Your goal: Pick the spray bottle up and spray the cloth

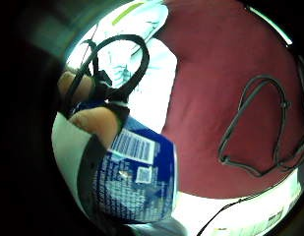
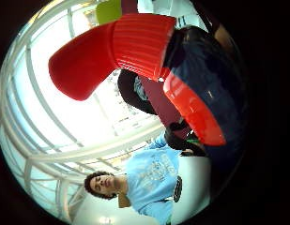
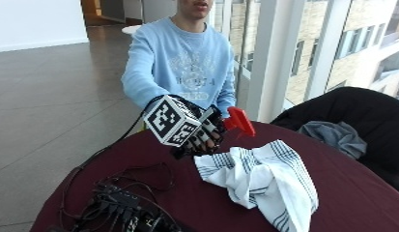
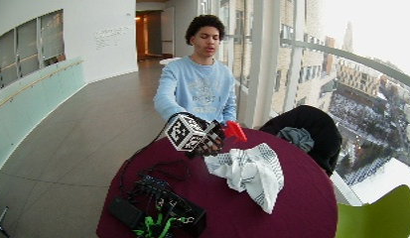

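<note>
My gloved right hand (image 3: 202, 135) grips a spray bottle, holding it up above the dark red round table (image 3: 353, 193). The bottle's red spray head (image 3: 239, 121) sticks out past the fingers toward the white striped cloth (image 3: 263, 176), which lies crumpled on the table just beside and below the hand. In the thumb side palm view the red nozzle and ribbed collar (image 2: 121, 47) fill the picture. The little finger side palm view shows the bottle's blue and white label (image 1: 136, 177) against the palm, with the cloth (image 1: 151, 78) beyond it.
A bundle of black cables and boxes (image 3: 121, 205) lies on the table's near left part. A black chair (image 3: 360, 111) with a grey garment (image 3: 334, 135) stands behind the table on the right. A loose cable loop (image 1: 259, 128) lies on the tablecloth.
</note>
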A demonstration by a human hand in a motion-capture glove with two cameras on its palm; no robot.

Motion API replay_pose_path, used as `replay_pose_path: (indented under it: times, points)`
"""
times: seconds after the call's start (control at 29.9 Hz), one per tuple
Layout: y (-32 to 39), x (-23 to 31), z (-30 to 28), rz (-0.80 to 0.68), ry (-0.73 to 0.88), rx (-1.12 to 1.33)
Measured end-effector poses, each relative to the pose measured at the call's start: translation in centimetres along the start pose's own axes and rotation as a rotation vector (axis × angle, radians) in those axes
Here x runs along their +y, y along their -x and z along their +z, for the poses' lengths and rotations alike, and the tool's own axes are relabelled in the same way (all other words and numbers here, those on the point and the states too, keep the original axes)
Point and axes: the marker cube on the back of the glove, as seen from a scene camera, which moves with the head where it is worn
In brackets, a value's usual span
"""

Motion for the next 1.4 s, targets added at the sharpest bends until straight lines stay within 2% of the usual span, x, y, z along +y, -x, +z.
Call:
replay_pose_path:
  times: [1.07,1.24,1.4]
  points:
    - [0.9,-0.4,1.4,0.06,-0.015,0.044]
    - [1.7,-0.1,2.1,0.003,-0.038,0.031]
    - [3.4,0.4,3.3,-0.125,-0.116,-0.03]
